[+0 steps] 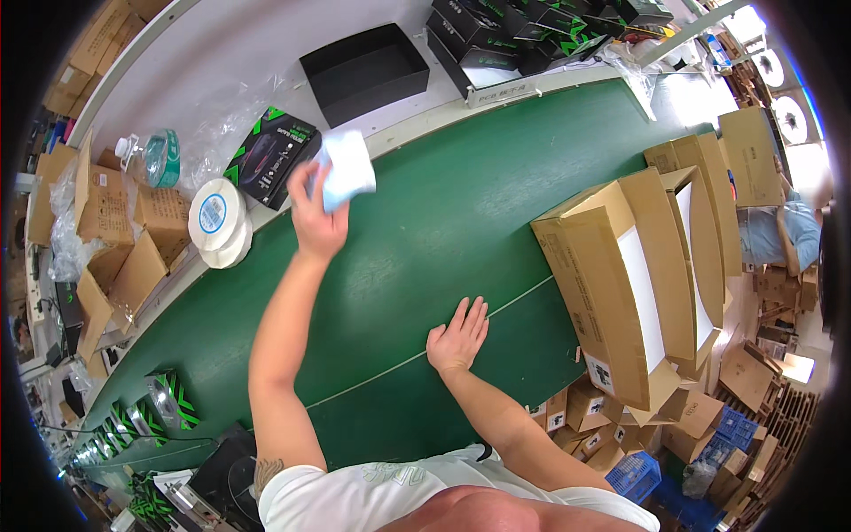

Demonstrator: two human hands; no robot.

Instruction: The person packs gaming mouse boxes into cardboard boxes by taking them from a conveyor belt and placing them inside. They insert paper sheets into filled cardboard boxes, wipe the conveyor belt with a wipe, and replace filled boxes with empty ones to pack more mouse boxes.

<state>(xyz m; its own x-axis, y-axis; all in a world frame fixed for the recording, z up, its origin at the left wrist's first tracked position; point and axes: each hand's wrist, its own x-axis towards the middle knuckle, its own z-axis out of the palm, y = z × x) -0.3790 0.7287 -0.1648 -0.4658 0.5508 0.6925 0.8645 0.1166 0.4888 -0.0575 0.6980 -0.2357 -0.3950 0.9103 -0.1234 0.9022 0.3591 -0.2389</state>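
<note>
My left hand (317, 220) is raised over the far left part of the green tabletop (434, 230). Its fingers are closed on a white and pale blue folded sheet (348, 168), smeared by motion, so I cannot tell whether it is paper or cloth. Just beyond that hand a black and green printed box (273, 158) lies on the ledge. Beside it, rolls of white labels (213, 217) are stacked. My right hand (458, 339) rests palm down on the tabletop near its front, holding nothing, with the fingers stretched out.
An open black box (365, 75) sits on the far ledge, with several black boxes (479, 40) to its right. Large open cartons (603, 301) stand at the table's right. Opened cartons (115, 222) and a clear bottle (133, 151) are at left. A person (784, 235) is at far right.
</note>
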